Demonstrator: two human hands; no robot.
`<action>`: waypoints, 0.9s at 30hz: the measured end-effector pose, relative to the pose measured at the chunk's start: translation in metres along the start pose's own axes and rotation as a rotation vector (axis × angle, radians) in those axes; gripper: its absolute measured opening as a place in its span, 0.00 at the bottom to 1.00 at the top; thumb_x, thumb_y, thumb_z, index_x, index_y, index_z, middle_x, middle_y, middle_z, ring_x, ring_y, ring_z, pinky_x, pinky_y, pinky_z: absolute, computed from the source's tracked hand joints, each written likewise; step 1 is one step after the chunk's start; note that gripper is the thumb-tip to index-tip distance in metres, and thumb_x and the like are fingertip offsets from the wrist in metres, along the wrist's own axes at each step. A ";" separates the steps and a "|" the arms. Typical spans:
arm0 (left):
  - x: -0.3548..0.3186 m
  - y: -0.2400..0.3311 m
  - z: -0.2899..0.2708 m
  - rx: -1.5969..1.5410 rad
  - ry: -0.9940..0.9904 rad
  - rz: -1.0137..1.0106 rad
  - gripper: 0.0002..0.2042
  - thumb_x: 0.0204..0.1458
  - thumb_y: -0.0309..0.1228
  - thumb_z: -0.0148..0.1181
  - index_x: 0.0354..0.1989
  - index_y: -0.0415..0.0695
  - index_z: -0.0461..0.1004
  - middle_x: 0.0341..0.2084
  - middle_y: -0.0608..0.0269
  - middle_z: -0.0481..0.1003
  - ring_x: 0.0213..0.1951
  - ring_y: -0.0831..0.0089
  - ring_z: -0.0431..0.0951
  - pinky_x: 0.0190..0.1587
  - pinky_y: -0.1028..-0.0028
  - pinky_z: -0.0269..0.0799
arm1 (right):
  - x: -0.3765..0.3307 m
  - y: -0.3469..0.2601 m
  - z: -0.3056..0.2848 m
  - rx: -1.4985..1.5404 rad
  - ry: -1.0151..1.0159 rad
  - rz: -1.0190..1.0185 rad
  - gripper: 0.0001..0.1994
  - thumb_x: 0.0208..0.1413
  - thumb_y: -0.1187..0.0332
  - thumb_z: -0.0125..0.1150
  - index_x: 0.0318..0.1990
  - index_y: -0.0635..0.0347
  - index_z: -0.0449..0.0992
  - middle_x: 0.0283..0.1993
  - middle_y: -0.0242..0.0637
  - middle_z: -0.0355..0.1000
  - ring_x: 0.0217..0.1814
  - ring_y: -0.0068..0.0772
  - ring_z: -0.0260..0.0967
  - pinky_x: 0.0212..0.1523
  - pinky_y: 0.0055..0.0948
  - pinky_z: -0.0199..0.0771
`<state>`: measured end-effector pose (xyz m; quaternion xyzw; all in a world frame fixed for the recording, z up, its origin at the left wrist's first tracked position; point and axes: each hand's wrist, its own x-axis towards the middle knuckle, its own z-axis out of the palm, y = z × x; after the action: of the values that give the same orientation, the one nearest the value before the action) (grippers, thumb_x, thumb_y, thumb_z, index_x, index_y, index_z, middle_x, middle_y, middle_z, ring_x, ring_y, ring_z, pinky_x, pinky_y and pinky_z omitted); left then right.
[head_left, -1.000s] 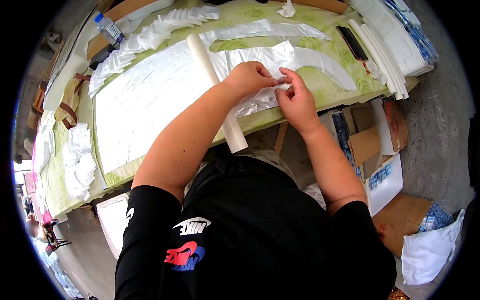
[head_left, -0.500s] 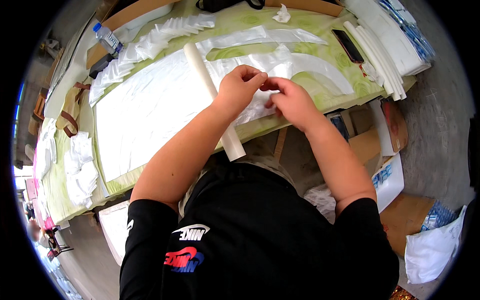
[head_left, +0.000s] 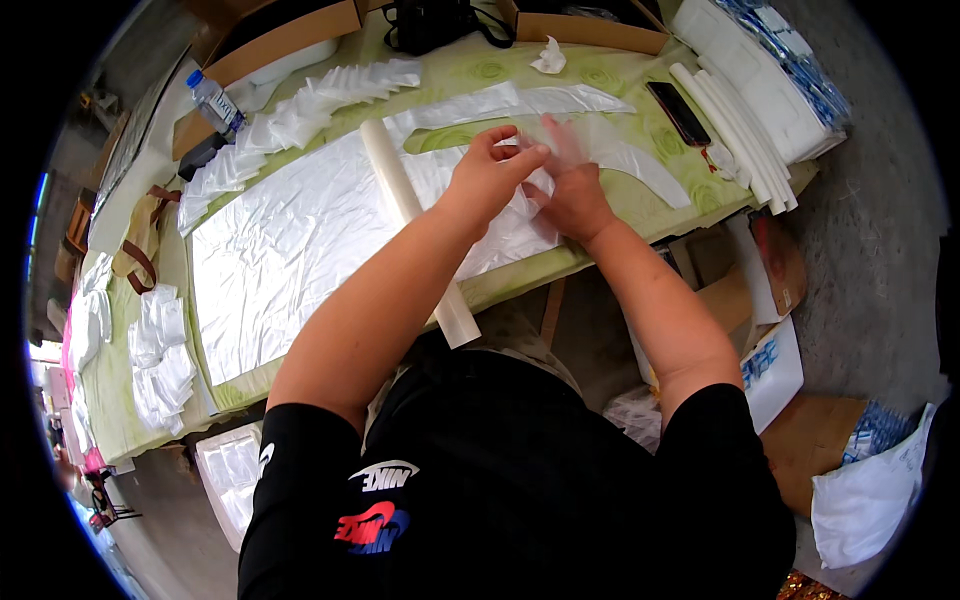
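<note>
My left hand [head_left: 492,178] is curled over the plastic sheets [head_left: 300,240] on the table, its thumb and fingers pinching the edge of a thin clear plastic piece [head_left: 598,142]. Close beside it on the right is my right hand [head_left: 577,200], its raised fingers smeared by motion and partly behind the clear plastic. Whether those fingers grip it I cannot tell. Under my left forearm a long off-white tube [head_left: 385,165] lies across the sheets, its near end jutting past the table edge.
A row of folded clear bags [head_left: 300,110], a blue-capped bottle [head_left: 216,102] and a black bag [head_left: 435,25] stand toward the back. At right lie a phone [head_left: 678,113], white tubes [head_left: 740,140] and a white stack [head_left: 755,85]. Cardboard boxes [head_left: 815,440] sit below the table.
My right hand has turned upward, and clear plastic now shows above it, spread between the hands. The left hand stays near the same place. The view has shifted slightly.
</note>
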<state>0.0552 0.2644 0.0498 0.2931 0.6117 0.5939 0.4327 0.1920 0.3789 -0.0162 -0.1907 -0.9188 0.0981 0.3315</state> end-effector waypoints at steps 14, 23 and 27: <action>-0.016 0.036 -0.092 -0.190 0.124 0.151 0.28 0.58 0.31 0.69 0.66 0.43 0.65 0.41 0.63 0.79 0.42 0.74 0.77 0.45 0.69 0.75 | 0.004 0.013 0.005 -0.073 0.066 0.352 0.40 0.50 0.65 0.67 0.73 0.58 0.61 0.64 0.54 0.70 0.66 0.57 0.66 0.67 0.48 0.65; -0.132 -0.013 -0.302 0.447 0.643 -0.094 0.32 0.55 0.32 0.70 0.69 0.48 0.65 0.41 0.69 0.78 0.41 0.80 0.76 0.41 0.75 0.73 | 0.005 0.013 -0.002 0.210 0.262 0.559 0.39 0.54 0.70 0.63 0.75 0.56 0.56 0.61 0.52 0.73 0.63 0.57 0.68 0.66 0.47 0.65; -0.119 -0.061 -0.348 0.652 0.818 0.201 0.32 0.53 0.30 0.70 0.68 0.49 0.67 0.53 0.60 0.74 0.49 0.72 0.76 0.46 0.73 0.74 | 0.005 0.021 0.003 0.146 0.219 0.566 0.39 0.56 0.69 0.63 0.76 0.51 0.56 0.61 0.46 0.74 0.63 0.47 0.71 0.65 0.41 0.68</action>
<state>-0.1865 -0.0115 -0.0161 0.2140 0.8522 0.4772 -0.0140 0.1922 0.4001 -0.0222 -0.4240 -0.7786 0.2310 0.4009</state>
